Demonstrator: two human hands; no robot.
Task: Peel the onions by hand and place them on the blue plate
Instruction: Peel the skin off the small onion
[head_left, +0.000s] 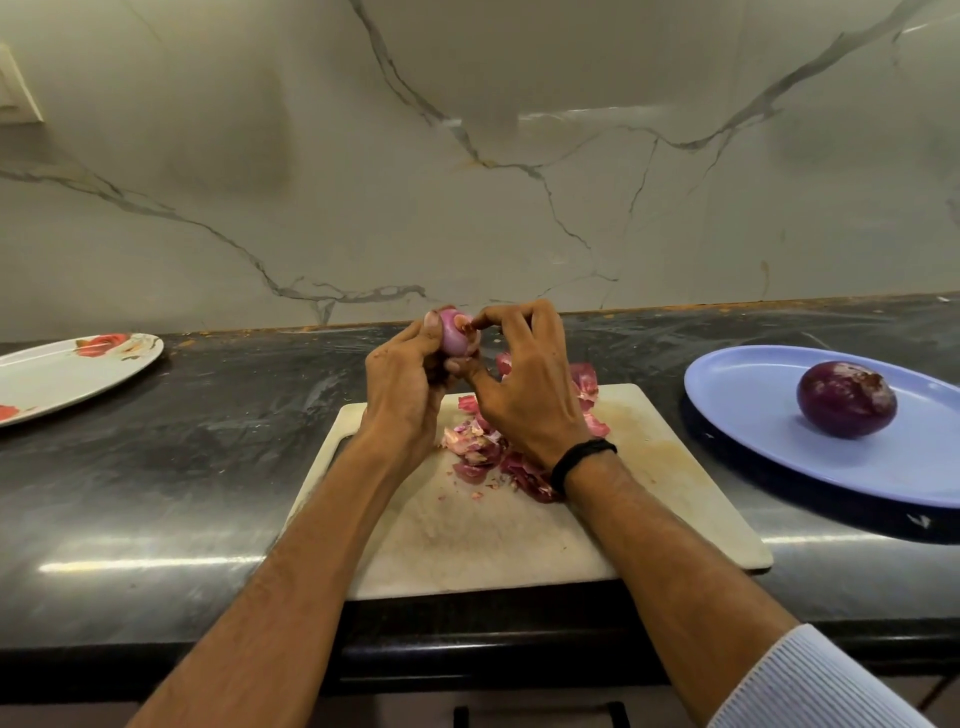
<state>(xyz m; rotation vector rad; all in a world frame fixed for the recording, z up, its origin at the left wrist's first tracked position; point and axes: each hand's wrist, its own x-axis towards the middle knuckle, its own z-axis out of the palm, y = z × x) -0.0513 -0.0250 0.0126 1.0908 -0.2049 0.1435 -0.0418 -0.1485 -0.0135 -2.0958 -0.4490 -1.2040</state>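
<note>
My left hand (404, 382) grips a small pink onion (455, 332) above the far edge of the white cutting board (649, 467). My right hand (519, 384) pinches at the top of that onion with thumb and forefinger; its other fingers curl beside it. Loose pink and purple onion skins (480, 447) lie piled on the board under my hands. To the right, a blue plate (753, 415) holds one dark purple peeled onion (847, 399).
A white plate with red flower print (62, 376) sits at the left on the dark counter (208, 441). The marble wall (467, 156) rises right behind. The counter's front edge runs just below the board.
</note>
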